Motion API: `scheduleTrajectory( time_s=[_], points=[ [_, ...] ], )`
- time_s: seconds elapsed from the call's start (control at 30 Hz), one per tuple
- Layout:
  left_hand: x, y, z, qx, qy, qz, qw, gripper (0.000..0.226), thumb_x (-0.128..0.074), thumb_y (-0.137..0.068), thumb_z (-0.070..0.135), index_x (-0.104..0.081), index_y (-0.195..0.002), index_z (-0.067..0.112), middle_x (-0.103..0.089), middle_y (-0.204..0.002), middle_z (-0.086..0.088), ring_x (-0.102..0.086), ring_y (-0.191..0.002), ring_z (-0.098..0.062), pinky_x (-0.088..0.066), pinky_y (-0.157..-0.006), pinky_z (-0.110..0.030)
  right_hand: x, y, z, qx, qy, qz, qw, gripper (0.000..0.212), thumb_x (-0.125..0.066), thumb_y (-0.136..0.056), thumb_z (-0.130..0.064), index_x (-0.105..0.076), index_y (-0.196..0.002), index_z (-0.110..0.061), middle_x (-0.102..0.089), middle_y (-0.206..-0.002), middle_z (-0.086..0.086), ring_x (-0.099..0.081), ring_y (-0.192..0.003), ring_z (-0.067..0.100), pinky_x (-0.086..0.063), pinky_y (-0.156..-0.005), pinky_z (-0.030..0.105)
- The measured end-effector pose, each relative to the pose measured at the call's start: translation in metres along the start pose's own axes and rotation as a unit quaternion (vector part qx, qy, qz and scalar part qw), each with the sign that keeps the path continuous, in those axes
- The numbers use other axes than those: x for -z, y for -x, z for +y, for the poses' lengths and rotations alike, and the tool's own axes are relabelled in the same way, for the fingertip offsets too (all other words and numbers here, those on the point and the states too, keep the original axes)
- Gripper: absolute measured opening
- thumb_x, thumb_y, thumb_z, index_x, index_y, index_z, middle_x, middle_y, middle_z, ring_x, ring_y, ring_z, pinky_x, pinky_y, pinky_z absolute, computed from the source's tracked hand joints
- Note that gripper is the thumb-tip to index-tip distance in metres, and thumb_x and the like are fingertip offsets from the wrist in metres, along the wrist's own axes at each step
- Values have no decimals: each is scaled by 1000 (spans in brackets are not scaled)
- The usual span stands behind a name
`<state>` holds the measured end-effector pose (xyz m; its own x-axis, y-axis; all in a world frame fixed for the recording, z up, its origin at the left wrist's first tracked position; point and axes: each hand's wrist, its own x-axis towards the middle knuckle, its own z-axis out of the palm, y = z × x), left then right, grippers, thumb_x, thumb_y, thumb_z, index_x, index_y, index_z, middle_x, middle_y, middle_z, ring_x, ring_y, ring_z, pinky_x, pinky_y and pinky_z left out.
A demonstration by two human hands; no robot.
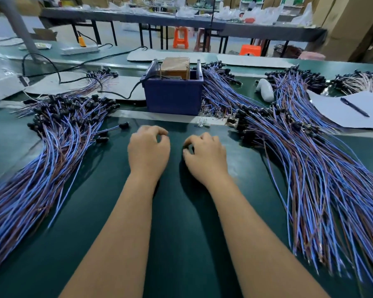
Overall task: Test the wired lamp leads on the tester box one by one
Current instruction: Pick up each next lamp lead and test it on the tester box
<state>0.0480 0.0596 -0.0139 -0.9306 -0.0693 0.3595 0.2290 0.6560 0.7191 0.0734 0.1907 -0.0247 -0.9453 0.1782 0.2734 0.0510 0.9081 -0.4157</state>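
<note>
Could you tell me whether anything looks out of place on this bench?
A few lamp leads lie strayed from the left pile onto the bare mat. Both hands, left hand and right hand, hold nothing.

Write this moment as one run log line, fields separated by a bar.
left hand: empty, on mat | right hand: empty, on mat | tester box: untouched, ahead | lead piles: both sides
</note>
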Motion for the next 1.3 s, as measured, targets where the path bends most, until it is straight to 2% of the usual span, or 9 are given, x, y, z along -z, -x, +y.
scheduleTrajectory(
  time_s=[0.17, 0.27, 0.47, 0.57, 0.73, 1.03, 1.13, 1.2, 1.3],
  points=[
    [21, -17, -28, 117, -159, 35, 980, 42, -47, -93, 24, -53, -134, 21, -24, -161, -6, -28, -128, -32, -30, -103, -41, 0, -4, 8, -30, -73, 0, 997, 21, -48, -94, -27, -66, -105, -25, -55, -106, -2, -43, -107, 24, -29, -88, 33],
    [22, -20, -33, 166, -201, -17, 965, 56, -43, -93, 27, -35, -148, 18, -31, -157, -7, -31, -125, -33, -31, -101, -42, 1, -2, 8, -28, -102, 0, 994, 20, -49, -95, -26, -68, -100, -24, -56, -103, -4, -43, -105, 22, -34, -92, 35],
    [20, -18, -30, 135, -228, 8, 964, 34, -47, -93, 24, -62, -124, 20, -47, -140, -12, -36, -123, -36, -32, -99, -43, 5, 0, 9, -29, -159, -6, 987, 20, -49, -94, -22, -68, -95, -25, -55, -98, -7, -39, -99, 17, -37, -96, 35],
    [26, -16, -31, 166, -218, 52, 960, 32, -48, -92, 25, -61, -120, 18, -38, -145, -15, -30, -128, -38, -27, -105, -47, 6, 0, 9, -34, -165, -7, 986, 20, -49, -94, -22, -69, -95, -24, -55, -98, -7, -40, -99, 17, -37, -95, 35],
    [27, -14, -30, 185, -245, 15, 952, 36, -44, -93, 29, -62, -120, 15, -34, -150, -18, -25, -134, -38, -23, -109, -48, 5, 1, 8, -31, -154, -11, 988, 20, -49, -94, -24, -68, -95, -26, -52, -96, -9, -36, -97, 15, -35, -95, 34],
    [25, -17, -36, 148, -196, 33, 969, 34, -42, -94, 23, -64, -118, 14, -51, -129, -18, -37, -117, -38, -24, -80, -35, 4, 1, 7, -21, -131, -14, 991, 19, -48, -95, -25, -67, -96, -27, -50, -98, -9, -33, -97, 14, -32, -91, 31],
    [19, -18, -31, 102, -106, 68, 987, 29, -44, -93, 20, -69, -102, 9, -65, -103, -13, -48, -107, -37, -31, -81, -35, 3, 1, 6, -10, -127, -6, 992, 18, -48, -95, -25, -66, -93, -27, -51, -94, -10, -37, -98, 15, -35, -92, 34],
    [13, -14, -15, 82, 76, 97, 989, 25, -49, -91, 18, -69, -82, 8, -66, -77, -9, -58, -86, -26, -41, -74, -35, 3, 2, 5, -12, -170, 7, 985, 18, -49, -95, -22, -67, -91, -25, -56, -86, -10, -49, -96, 18, -41, -89, 36],
    [5, -1, 17, 55, 365, 54, 928, 28, -51, -88, 15, -71, -70, 10, -62, -61, -2, -56, -64, -13, -47, -66, -26, 7, 2, 2, -51, -349, 11, 936, 19, -50, -96, -22, -66, -87, -23, -64, -75, -6, -60, -77, 18, -49, -75, 37]
  ],
)
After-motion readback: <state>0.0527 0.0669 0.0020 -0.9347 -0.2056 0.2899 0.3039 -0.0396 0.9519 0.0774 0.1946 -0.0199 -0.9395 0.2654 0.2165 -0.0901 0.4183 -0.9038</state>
